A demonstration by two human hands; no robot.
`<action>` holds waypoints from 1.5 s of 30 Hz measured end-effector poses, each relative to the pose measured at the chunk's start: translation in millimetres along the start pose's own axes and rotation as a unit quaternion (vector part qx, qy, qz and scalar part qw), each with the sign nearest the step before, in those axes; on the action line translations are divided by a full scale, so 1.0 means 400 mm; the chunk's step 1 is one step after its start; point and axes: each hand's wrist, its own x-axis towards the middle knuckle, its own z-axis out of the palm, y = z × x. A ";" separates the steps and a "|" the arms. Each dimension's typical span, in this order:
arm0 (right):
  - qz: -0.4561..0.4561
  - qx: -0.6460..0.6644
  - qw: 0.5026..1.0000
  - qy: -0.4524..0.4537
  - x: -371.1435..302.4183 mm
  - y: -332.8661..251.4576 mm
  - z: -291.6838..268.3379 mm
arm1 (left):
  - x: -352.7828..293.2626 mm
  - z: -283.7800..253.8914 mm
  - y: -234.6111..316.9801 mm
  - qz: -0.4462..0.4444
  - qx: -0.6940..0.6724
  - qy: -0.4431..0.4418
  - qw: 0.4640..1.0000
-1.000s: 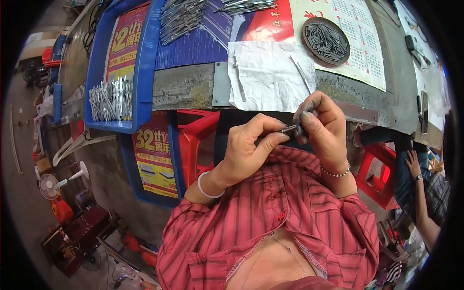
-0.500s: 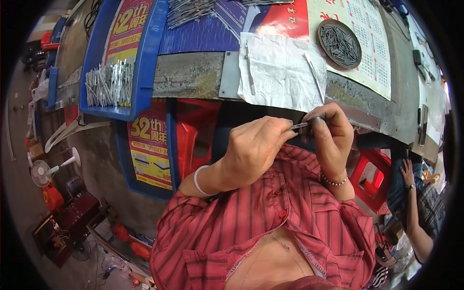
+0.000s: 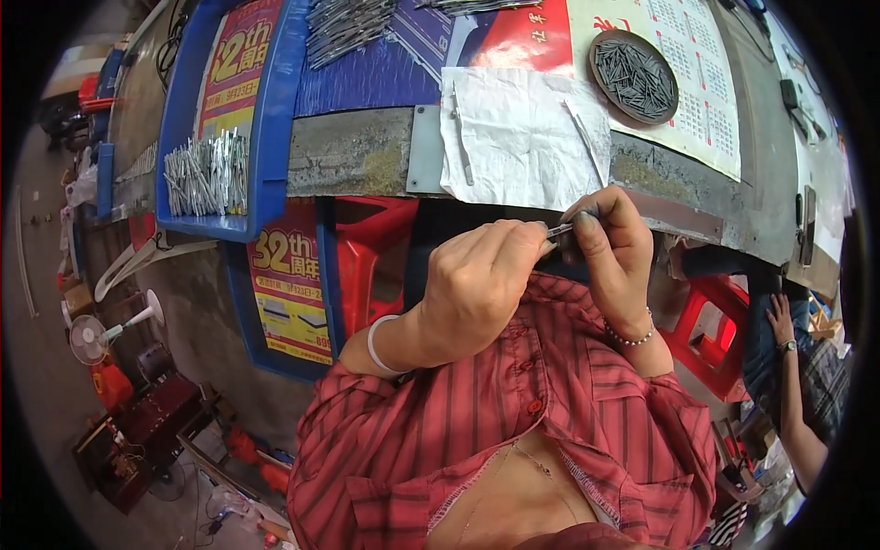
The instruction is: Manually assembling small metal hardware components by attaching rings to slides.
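Note:
My left hand (image 3: 481, 275) and my right hand (image 3: 616, 252) meet in front of my chest, just off the table's near edge. The fingertips of both are pinched on one slim metal piece (image 3: 557, 229). Fingers cover most of it, so its exact kind does not show. Beyond them a crumpled white paper (image 3: 518, 137) lies on the table edge. On its left part rests a thin silvery metal strip (image 3: 462, 137), and another slim metal piece (image 3: 583, 137) lies at its right. Short dark metal pins (image 3: 632, 78) fill a round brown dish behind the paper.
A blue tray (image 3: 265, 137) at the left holds a bundle of slim metal pieces (image 3: 206, 174). More such pieces (image 3: 348, 27) are piled on the far table. Red stools (image 3: 706, 339) stand below the table; a person's forearm (image 3: 790, 385) shows at the right.
My hands have drawn slightly closer together, and less of the metal piece shows between them. The whole view has shifted a little; both hands keep their pinch.

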 end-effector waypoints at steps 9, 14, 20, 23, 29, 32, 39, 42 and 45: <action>0.019 0.067 0.997 0.021 0.022 0.025 -0.030 | 0.044 0.014 0.014 0.017 0.075 -0.037 0.996; 0.017 0.112 0.993 0.039 0.039 0.027 -0.065 | 0.093 0.026 0.020 0.032 0.100 -0.070 0.992; -0.059 0.064 0.987 0.138 0.041 0.004 -0.165 | 0.180 0.024 0.010 0.043 0.090 -0.065 0.993; -0.113 -0.002 0.968 0.224 0.034 0.047 -0.224 | 0.293 0.020 -0.029 0.057 0.048 -0.040 0.996; -0.252 -0.265 0.902 0.231 0.028 0.108 -0.272 | 0.650 0.095 -0.194 0.094 -0.008 -0.008 0.995; -0.325 -0.307 0.876 0.180 0.061 0.080 -0.253 | 0.808 0.167 -0.309 0.121 0.060 0.006 0.991; -0.312 -0.287 0.884 0.196 0.049 0.091 -0.262 | 0.955 0.307 -0.455 0.073 0.174 -0.014 0.982; -0.317 -0.283 0.887 0.181 0.055 0.093 -0.261 | 0.945 0.273 -0.461 0.105 0.168 0.020 0.980; -0.297 -0.309 0.881 0.202 0.061 0.087 -0.249 | 0.866 0.171 -0.406 0.147 0.129 0.042 0.980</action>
